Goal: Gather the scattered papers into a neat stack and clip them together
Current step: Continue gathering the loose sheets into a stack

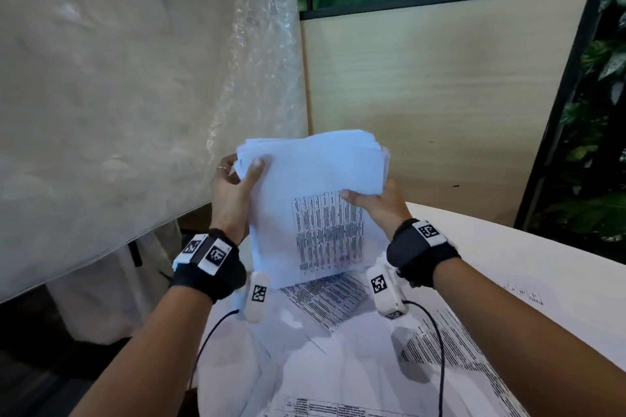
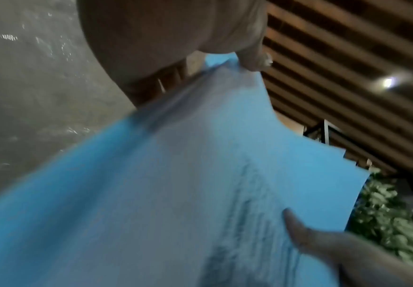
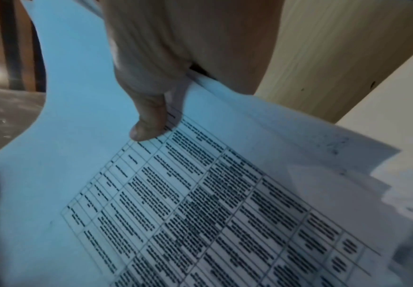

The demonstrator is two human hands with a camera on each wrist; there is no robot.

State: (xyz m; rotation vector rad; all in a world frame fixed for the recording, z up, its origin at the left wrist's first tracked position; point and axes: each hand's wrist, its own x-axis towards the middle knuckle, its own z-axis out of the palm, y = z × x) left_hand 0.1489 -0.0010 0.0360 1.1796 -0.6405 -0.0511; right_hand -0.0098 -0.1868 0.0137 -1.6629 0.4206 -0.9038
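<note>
A bundle of white printed papers (image 1: 315, 200) stands upright above the white table (image 1: 508, 247), its top edges uneven. My left hand (image 1: 237, 179) grips its upper left corner, thumb on the front sheet. My right hand (image 1: 376, 203) grips the right edge, thumb pressed on the printed grid. The left wrist view shows the papers (image 2: 176, 184) with my left thumb (image 2: 254, 58) at the top and the right thumb (image 2: 298, 229) lower down. The right wrist view shows my right thumb (image 3: 149, 120) on the gridded sheet (image 3: 200, 213). Several more printed sheets (image 1: 332, 301) lie scattered on the table. No clip is visible.
A bubble-wrapped panel (image 1: 135, 95) leans close on the left. A pale wooden partition (image 1: 440, 95) stands behind the table, with plants (image 1: 603, 145) at the far right. Black cables (image 1: 437, 349) run from my wrist cameras over the sheets on the table.
</note>
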